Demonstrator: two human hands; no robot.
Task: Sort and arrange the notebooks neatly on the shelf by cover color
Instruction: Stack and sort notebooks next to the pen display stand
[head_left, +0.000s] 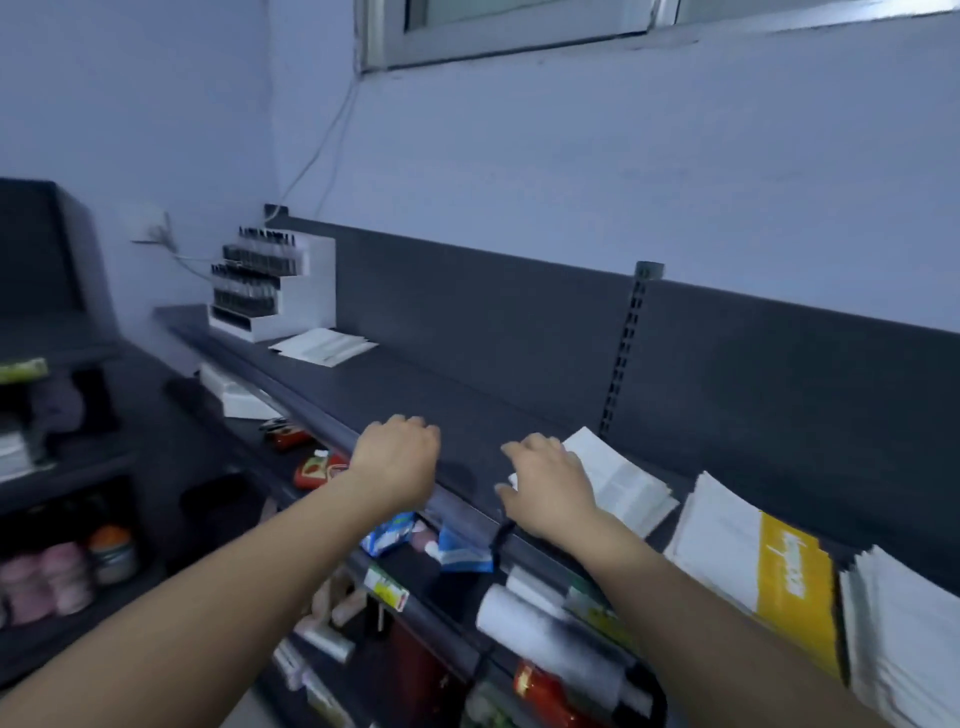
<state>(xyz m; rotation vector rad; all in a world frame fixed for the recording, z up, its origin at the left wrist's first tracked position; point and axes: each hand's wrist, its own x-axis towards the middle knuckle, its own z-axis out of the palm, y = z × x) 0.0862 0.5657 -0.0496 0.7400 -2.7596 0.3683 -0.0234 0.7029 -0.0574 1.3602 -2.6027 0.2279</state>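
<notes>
Top shelf (441, 395) seen from above, read left to right. At the far left end stands a rack (270, 280) of small dark bottles, with flat white papers (324, 345) just beside it. The middle of the shelf is bare dark board. The left hand (397, 457) rests on the front lip, fingers loosely bent, with nothing seen in it. The right hand (550, 483) lies over the near left corner of the white stack (623, 483) of notebooks; blur hides whether it presses or grips. To the right of that stack lies the yellow stack (789, 587), its white edges fanned unevenly, and beyond it, cut by the frame, the end stack (909, 634), pale and ragged. All three lie flat and skewed to the shelf edge.

Step in hand, as judged: taking up or squaring the white stack. To do it well, the free left hand should come across to the stack's far side, so that both hands close on it and tap the edges flush. The stack is loose and thin-covered, so a one-handed lift would likely fan it. Set it parallel to the front lip, in the bare middle if whites are to sit apart from yellows
</notes>
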